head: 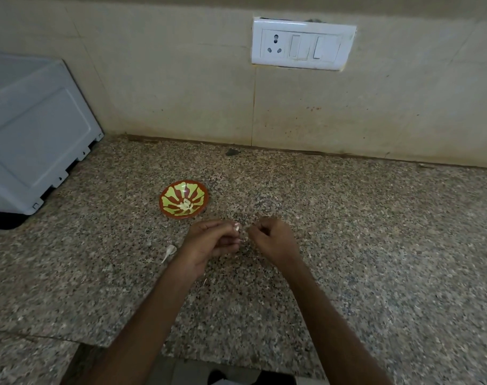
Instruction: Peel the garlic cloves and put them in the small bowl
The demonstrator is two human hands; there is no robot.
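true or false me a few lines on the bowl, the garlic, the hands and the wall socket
1. The small bowl already holds peeled cloves. True.
2. The small bowl sits to the right of both hands. False: it sits beyond the left hand, towards the wall.
3. The left hand pinches a garlic clove at its fingertips. True.
4. A plug is pushed into the wall socket. False: nothing is plugged in.
5. A pale garlic piece lies on the counter, left of the left hand. True.
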